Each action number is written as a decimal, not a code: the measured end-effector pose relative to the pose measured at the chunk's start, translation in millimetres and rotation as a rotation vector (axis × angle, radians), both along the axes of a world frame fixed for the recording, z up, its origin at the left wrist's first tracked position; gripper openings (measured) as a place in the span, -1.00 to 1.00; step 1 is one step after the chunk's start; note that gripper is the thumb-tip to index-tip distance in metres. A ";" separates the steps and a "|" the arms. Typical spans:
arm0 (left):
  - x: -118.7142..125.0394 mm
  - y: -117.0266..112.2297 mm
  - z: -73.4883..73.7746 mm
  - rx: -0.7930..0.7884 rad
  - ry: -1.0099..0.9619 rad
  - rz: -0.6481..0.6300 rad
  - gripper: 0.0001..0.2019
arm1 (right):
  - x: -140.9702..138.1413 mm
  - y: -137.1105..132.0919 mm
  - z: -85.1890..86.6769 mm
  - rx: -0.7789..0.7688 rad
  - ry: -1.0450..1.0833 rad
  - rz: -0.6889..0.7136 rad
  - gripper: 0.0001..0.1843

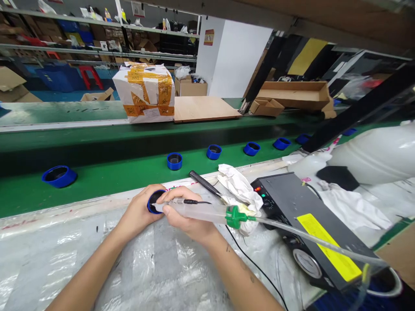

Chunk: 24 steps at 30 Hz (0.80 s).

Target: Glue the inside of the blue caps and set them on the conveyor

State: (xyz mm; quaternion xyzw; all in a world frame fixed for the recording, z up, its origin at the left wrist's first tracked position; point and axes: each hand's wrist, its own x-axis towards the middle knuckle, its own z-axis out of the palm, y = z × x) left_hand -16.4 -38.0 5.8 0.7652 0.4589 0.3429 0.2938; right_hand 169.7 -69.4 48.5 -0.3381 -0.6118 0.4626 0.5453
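My left hand is wrapped around a small blue ring-shaped cap on the plastic-covered bench. My right hand grips a clear syringe-like dispenser barrel like a pen, its tip inside the cap. The barrel ends in a green fitting, from which a clear tube runs right. A thin black cable lies along the barrel.
Several blue caps sit on the green conveyor belt beyond. A dark controller box with a yellow label stands at right, next to a crumpled white cloth and a black-handled tool. A taped carton is behind.
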 end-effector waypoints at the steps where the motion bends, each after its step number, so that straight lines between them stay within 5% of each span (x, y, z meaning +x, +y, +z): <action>1: -0.2 0.0 0.0 0.004 0.002 -0.001 -0.61 | 0.1 0.0 -0.1 0.005 -0.005 0.002 -0.91; 24: 1.3 1.1 3.2 0.000 0.048 0.039 -0.60 | -0.7 0.0 -0.9 -0.018 0.064 -0.091 -0.89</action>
